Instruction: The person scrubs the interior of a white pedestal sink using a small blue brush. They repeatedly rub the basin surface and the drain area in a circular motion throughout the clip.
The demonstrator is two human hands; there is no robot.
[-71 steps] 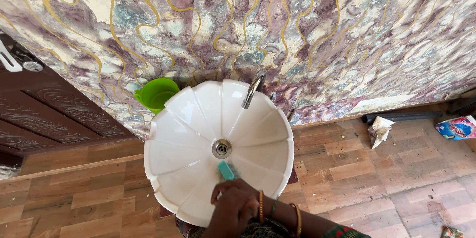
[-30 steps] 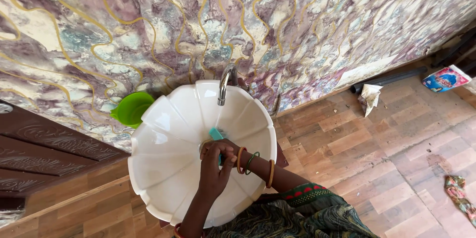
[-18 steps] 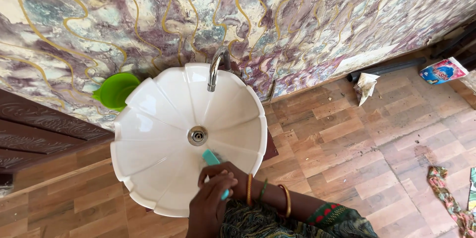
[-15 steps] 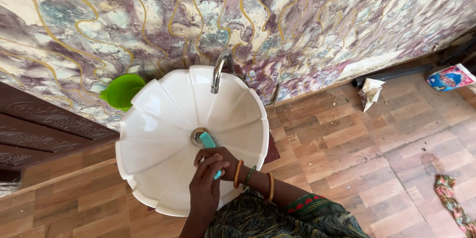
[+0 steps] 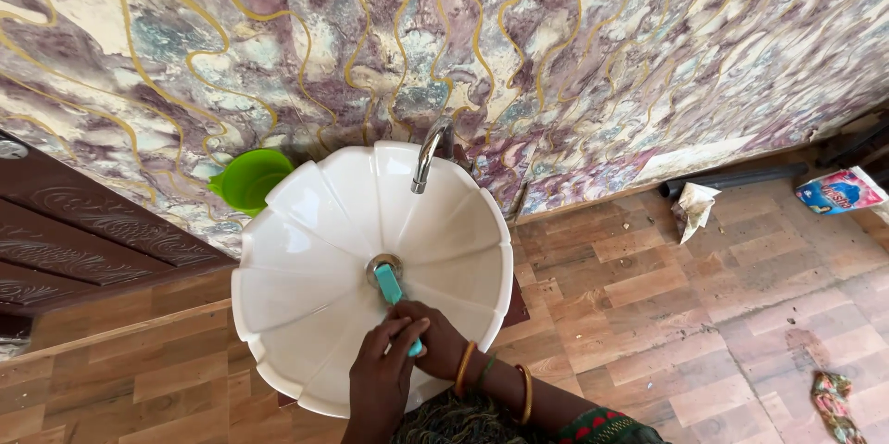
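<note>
A white scalloped wash basin point(image 5: 306, 222) stands against a marbled wall, with a metal tap point(image 5: 426, 155) over its back rim. A teal brush point(image 5: 390, 285) points into the bowl, its tip on the metal drain point(image 5: 381, 264). My left hand point(image 5: 378, 387) and my right hand point(image 5: 439, 342) are both wrapped around the brush's lower handle at the basin's near side. Bangles sit on my right wrist point(image 5: 495, 383).
A green plastic container point(image 5: 252, 179) sits behind the basin at the left. Dark carved wood point(image 5: 83, 240) lies to the left. On the wood-look floor are a crumpled paper point(image 5: 693, 210), a colourful packet point(image 5: 838, 192), a dark pipe point(image 5: 741, 177) and a rag point(image 5: 833, 402).
The brush has moved around the inside of the bowl, from the near side wall to the drain. Both hands have stayed on it, and the view has shifted slightly.
</note>
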